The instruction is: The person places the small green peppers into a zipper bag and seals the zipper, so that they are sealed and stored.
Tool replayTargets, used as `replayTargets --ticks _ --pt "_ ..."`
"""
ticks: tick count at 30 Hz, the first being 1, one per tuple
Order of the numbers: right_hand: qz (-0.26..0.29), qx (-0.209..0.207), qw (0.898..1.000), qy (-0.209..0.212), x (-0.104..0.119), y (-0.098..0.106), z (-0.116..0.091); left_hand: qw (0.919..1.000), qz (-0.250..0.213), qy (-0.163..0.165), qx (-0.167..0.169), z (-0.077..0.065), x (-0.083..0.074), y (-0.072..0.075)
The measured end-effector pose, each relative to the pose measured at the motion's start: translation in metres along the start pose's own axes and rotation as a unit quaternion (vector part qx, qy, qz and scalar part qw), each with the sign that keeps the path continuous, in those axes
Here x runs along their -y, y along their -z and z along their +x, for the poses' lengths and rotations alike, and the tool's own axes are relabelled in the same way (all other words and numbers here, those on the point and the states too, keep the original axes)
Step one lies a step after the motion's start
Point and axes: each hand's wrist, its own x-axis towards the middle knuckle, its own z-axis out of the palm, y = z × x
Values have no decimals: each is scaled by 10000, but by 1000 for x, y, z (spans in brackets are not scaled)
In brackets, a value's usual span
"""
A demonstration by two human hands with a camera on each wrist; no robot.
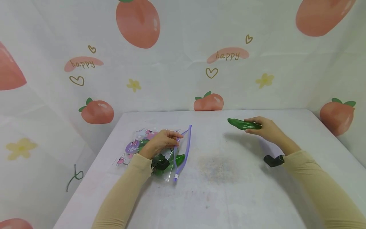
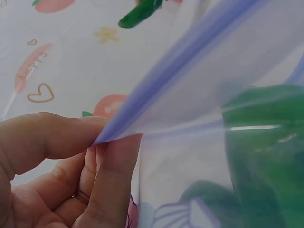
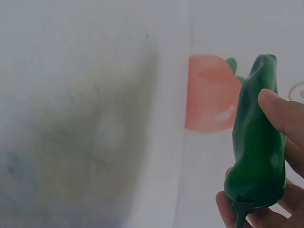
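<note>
My left hand (image 1: 163,142) pinches the purple zip edge of a clear printed zip bag (image 1: 137,148) between thumb and fingers. The bag lies on the left of the table, its mouth parted toward the right. Inside it are green pepper-like pieces (image 1: 179,159); through the film in the left wrist view a large green shape (image 2: 266,156) shows blurred. Over the table's far right, my right hand (image 1: 264,127) holds a glossy green pepper (image 1: 243,124) by its stem end, raised above the surface. A dark stem hangs at its lower end in the right wrist view.
The white table (image 1: 211,203) carries a greyish stain (image 1: 218,168) at its middle. Behind it hangs a white cloth (image 1: 177,79) printed with peaches, hearts and flowers. A black wrist camera (image 1: 273,160) sits at the right cuff, another (image 1: 160,163) at the left.
</note>
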Motion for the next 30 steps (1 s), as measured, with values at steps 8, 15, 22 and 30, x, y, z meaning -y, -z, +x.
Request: replayTargets --ticks 8,15,22,30 --pt "108 72 9991 405 13 -17 -3 10000 -12 50 21 -1 -1 0" --pt "296 135 9971 692 31 -30 -7 10000 31 71 29 -1 0 0" --pt "405 325 9915 1189 48 -48 -8 10000 -17 56 20 -1 0 1" --pt "289 666 9872 1423 65 -70 -9 10000 31 42 20 0 0 0"
